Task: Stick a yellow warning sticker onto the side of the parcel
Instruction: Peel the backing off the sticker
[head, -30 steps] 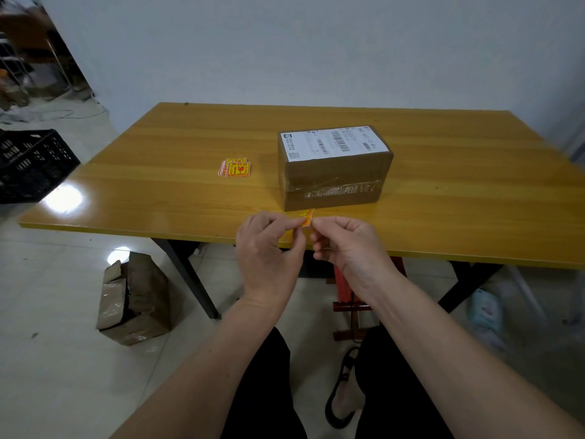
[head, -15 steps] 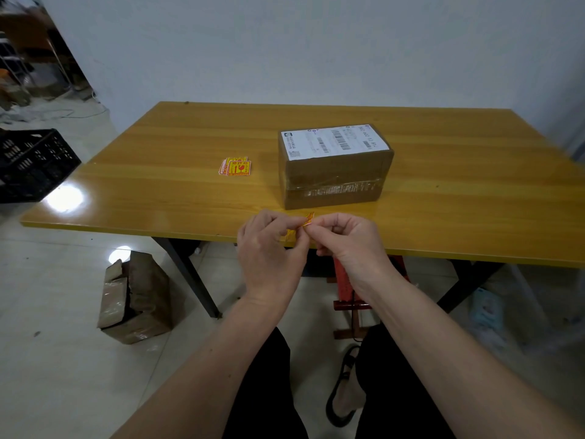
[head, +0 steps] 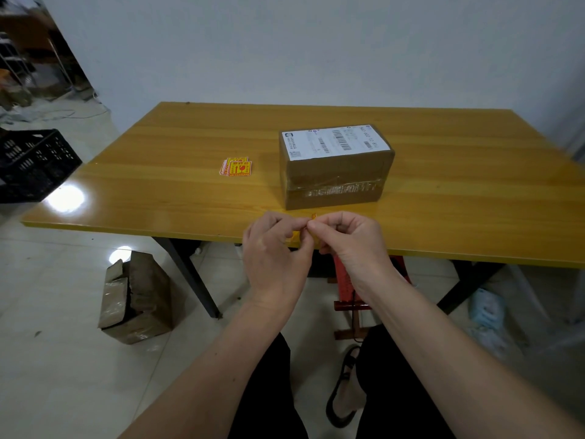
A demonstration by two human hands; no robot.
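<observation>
glossy wood table point(head: 158, 191), cardboard parcel point(head: 335, 182) (shiny tape)

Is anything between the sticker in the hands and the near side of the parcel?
Nothing visible. The sticker is pinched between the left hand and right hand at the table's near edge. Only bare tabletop lies between it and the parcel's near side. The spare stickers lie off to the left.

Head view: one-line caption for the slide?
Both hands, left and right, pinch a yellow sticker at the table edge, in front of the taped parcel; spare stickers lie left.
</observation>
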